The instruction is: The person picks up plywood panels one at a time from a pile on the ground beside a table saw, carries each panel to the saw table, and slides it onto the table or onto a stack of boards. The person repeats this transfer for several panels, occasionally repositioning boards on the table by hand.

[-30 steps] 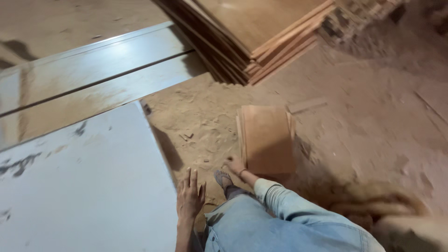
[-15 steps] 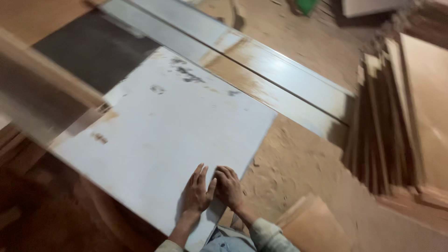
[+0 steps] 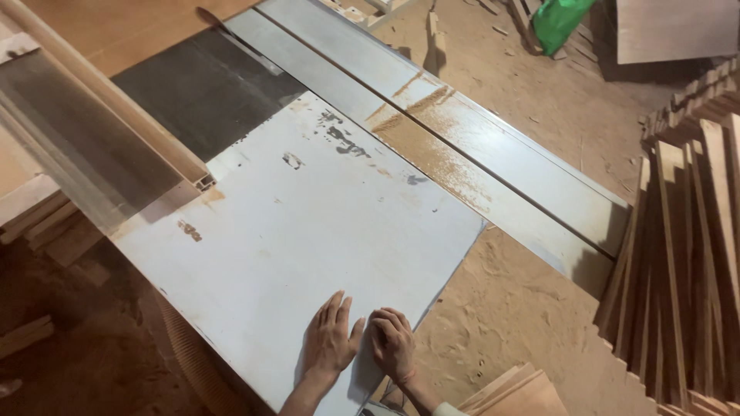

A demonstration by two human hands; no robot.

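A large pale grey panel [image 3: 308, 231] with dark scuff marks lies flat across a saw table. My left hand [image 3: 330, 343] rests flat on its near edge, fingers spread. My right hand [image 3: 393, 344] lies beside it on the same edge, fingers curled down onto the surface. Neither hand holds anything. A small stack of brown boards [image 3: 516, 393] sits on the sawdust floor just right of my right arm.
Long grey table rails [image 3: 493, 154] run diagonally behind the panel. An aluminium fence bar [image 3: 100, 115] crosses at the left. Stacked wooden boards [image 3: 686, 262] stand at the right. A green bag [image 3: 566, 19] lies far back. Sawdust covers the floor [image 3: 509, 308].
The view swung from the floor and brown boards up onto the panel. Both hands came together onto the panel's near edge and have stayed there over the last half second.
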